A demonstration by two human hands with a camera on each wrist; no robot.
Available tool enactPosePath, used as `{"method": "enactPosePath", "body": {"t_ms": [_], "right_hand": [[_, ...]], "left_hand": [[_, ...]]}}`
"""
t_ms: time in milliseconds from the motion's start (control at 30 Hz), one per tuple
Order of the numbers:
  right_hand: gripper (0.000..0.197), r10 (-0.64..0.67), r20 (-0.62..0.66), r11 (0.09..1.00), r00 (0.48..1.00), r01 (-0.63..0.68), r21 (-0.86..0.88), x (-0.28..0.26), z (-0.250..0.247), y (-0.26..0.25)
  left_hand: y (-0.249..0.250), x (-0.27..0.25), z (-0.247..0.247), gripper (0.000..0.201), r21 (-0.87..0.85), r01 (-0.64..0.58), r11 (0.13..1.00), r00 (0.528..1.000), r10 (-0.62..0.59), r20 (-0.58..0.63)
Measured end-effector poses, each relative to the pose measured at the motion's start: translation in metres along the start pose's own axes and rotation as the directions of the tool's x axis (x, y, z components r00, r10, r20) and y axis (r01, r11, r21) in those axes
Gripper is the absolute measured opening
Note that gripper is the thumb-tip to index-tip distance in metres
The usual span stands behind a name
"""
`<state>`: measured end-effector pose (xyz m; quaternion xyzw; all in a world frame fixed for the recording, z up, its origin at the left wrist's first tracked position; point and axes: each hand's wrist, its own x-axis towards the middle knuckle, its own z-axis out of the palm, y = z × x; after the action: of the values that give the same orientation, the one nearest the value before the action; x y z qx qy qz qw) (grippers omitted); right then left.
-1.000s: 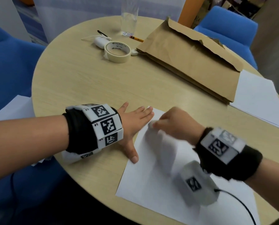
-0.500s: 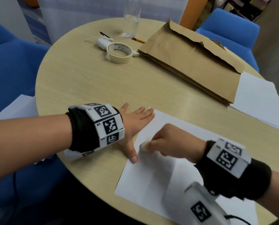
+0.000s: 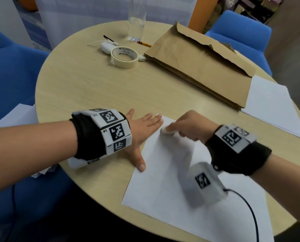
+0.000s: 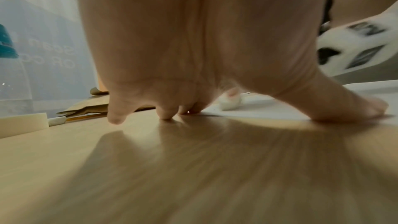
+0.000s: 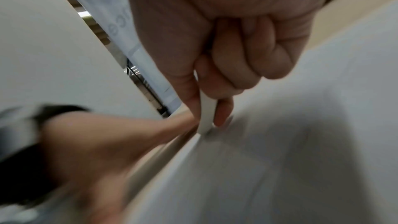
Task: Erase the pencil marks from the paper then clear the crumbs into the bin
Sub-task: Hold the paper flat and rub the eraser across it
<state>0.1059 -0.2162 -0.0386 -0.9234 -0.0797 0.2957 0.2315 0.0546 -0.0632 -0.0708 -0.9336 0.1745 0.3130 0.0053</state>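
A clear glass (image 3: 136, 20) is seen at the far edge of the round wooden counter (image 3: 86, 88); whether anything is in it cannot be told. A flat brown paper bag (image 3: 199, 65) is laid on its side beside the glass, its torn mouth turned to the right, and its contents cannot be seen.

One roll of masking tape (image 3: 124, 57) is counted, with one small white device (image 3: 106, 47) just behind it and one pencil (image 3: 145, 44) between the glass and the bag. Two lots of white paper are on the counter: the sheet being worked on (image 3: 165, 186) at the near edge, and a stack of sheets (image 3: 274, 105) at the right, partly under the bag.

The left hand (image 3: 144, 130) is laid flat with fingers straight and spread, its fingertips on the upper left corner of the sheet and its thumb at the sheet's left edge. The right hand (image 3: 189, 124) is curled into a tight grip round a white eraser (image 3: 168, 131), which is pinched between thumb and fingers and pressed on the sheet near that corner, just beside the left fingertips.

Three blue chairs are set round the counter: at the left (image 3: 9, 70), the near left (image 3: 41, 198) and the far right (image 3: 241, 30).
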Motion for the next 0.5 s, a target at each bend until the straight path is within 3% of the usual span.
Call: {"method": "enactPosePath", "body": {"t_ms": [100, 267, 433, 500], "right_hand": [[0.029, -0.055, -0.063, 0.998, 0.996, 0.052, -0.045, 0.0, 0.0, 0.002], [0.043, -0.113, 0.148, 0.969, 0.983, 0.142, -0.202, -0.017, 0.012, 0.008], [0.037, -0.112, -0.05, 0.992, 0.992, 0.109, -0.058, -0.001, 0.001, 0.017], [0.035, -0.092, -0.07, 0.996, 0.993, 0.092, -0.002, 0.002, -0.001, 0.024]], "left_hand": [[0.0, 0.0, -0.001, 0.138, -0.003, 0.005, 1.0, 1.0, -0.005, 0.015], [0.005, 0.004, -0.005, 0.144, 0.027, -0.003, 1.0, 0.998, 0.001, 0.066], [0.005, 0.0, -0.012, 0.143, 0.083, 0.017, 0.996, 0.999, -0.021, 0.047], [0.005, -0.002, -0.017, 0.127, -0.003, 0.025, 1.0, 1.0, -0.025, 0.012]]}}
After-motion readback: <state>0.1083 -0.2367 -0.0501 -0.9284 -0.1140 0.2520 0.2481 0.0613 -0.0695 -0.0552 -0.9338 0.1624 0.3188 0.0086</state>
